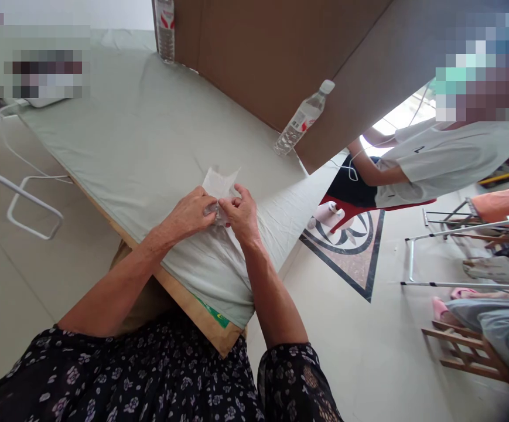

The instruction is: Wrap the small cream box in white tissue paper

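Observation:
Between my two hands is a small, thin, whitish translucent wrapper or bag (220, 183), its upper edge sticking up above my fingers. My left hand (195, 211) pinches its lower left side, thumb and fingertips pressed together. From the right, my right hand (242, 215) grips it with thumb and index finger close to the left fingertips. A small red spot shows beside the right thumb; what it belongs to is too small to tell. Both hands are over the pale green cloth (149, 135) that covers the table, near its front corner.
A tall brown cardboard panel (272, 64) stands along the far side. One water bottle (304, 119) leans before it; another bottle (166, 32) stands at its left end. A person in a white shirt (451, 155) sits at right. A white cable (30, 170) hangs off the left edge.

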`<state>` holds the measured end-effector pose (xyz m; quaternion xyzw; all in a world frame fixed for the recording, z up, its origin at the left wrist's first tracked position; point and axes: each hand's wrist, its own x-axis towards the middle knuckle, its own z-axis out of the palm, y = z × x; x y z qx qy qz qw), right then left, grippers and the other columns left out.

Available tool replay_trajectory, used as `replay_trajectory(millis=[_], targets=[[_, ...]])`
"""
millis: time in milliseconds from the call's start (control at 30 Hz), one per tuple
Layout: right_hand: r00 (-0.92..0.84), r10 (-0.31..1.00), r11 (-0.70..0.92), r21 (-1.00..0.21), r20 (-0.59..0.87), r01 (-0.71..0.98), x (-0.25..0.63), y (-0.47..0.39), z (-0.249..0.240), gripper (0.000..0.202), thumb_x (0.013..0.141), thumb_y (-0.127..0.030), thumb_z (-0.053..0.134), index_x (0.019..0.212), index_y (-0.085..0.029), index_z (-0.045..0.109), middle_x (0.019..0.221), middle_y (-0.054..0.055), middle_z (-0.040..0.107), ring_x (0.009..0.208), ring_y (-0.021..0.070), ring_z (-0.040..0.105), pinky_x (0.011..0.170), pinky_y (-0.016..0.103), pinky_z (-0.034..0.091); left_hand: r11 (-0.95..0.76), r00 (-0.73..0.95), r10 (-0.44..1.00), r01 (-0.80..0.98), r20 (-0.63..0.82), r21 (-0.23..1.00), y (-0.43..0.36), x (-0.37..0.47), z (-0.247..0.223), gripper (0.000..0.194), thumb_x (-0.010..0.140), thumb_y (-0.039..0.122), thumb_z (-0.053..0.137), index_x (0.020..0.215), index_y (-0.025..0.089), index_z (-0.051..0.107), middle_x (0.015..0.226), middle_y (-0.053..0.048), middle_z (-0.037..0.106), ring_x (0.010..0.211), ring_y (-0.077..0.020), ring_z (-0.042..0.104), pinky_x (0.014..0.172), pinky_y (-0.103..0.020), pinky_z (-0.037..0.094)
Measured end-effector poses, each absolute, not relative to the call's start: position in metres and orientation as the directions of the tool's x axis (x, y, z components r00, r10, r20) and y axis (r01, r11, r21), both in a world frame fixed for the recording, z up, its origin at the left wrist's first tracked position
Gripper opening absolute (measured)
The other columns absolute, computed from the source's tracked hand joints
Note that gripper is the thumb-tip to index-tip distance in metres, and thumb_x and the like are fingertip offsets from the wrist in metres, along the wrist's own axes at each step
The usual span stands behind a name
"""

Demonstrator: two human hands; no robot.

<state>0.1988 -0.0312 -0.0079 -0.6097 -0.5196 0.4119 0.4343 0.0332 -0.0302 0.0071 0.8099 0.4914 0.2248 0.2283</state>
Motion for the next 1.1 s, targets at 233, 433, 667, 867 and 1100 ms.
replay_trajectory(millis=[233,433,667,867,1100], targets=[[-0.020,0.995,-0.084,-0.936,-0.097,0.341,0.197,-0.042,0.012,0.066,0.090,-0.035,0.062,0.150,-0.013,0.047,0.105,0.008,0.078,0.064,0.0118,0.067,0.058,0.024,0.055,-0.382,0.373,0.910,0.579,0.182,0.720,-0.030,0.030,-0.002,0.044,0.081,0.025,0.061,0.123,0.015,0.070,0.102,-0.008,0.068,0.090,-0.0201,0.062,0.088,-0.034,0.053],[-0.243,0.970,0.168,-0.762,0.014,0.626,0.204,-0.053,0.020,0.068,0.087,-0.011,0.055,0.155,-0.011,0.042,0.131,0.015,0.074,0.081,0.0147,0.071,0.084,0.035,0.061,-0.166,0.226,0.971,0.380,0.083,0.910,-0.032,0.032,-0.007,0.067,0.077,0.027,0.063,0.141,0.011,0.055,0.096,-0.002,0.063,0.070,-0.0123,0.055,0.074,-0.029,0.051],[-0.376,0.924,0.286,-0.772,0.067,0.568,0.215,-0.044,0.014,0.067,0.088,-0.012,0.047,0.155,-0.016,0.042,0.127,0.012,0.076,0.078,0.0149,0.071,0.086,0.038,0.062,-0.248,0.133,0.969,0.512,0.209,0.823,-0.037,0.044,-0.013,0.050,0.080,0.022,0.062,0.130,0.017,0.062,0.097,-0.003,0.062,0.074,-0.0138,0.053,0.081,-0.032,0.052],[0.046,0.993,-0.119,-0.970,-0.111,0.214,0.232,-0.019,-0.011,0.053,0.083,-0.032,0.067,0.133,-0.016,0.057,0.111,0.011,0.076,0.072,0.0138,0.070,0.054,0.023,0.053,-0.306,0.146,0.952,0.537,0.270,0.786,-0.038,0.044,-0.018,0.057,0.080,0.019,0.061,0.137,0.020,0.061,0.096,-0.002,0.059,0.071,-0.0132,0.051,0.079,-0.029,0.053],[0.030,0.961,-0.278,-0.949,-0.276,0.151,0.216,0.011,-0.010,0.051,0.077,-0.032,0.083,0.119,-0.014,0.063,0.080,0.003,0.071,0.063,0.0159,0.067,0.042,0.022,0.047,-0.360,0.184,0.932,0.576,0.313,0.733,-0.040,0.046,-0.021,0.051,0.084,0.020,0.058,0.133,0.020,0.069,0.101,-0.005,0.060,0.084,-0.0163,0.060,0.086,-0.031,0.056]])
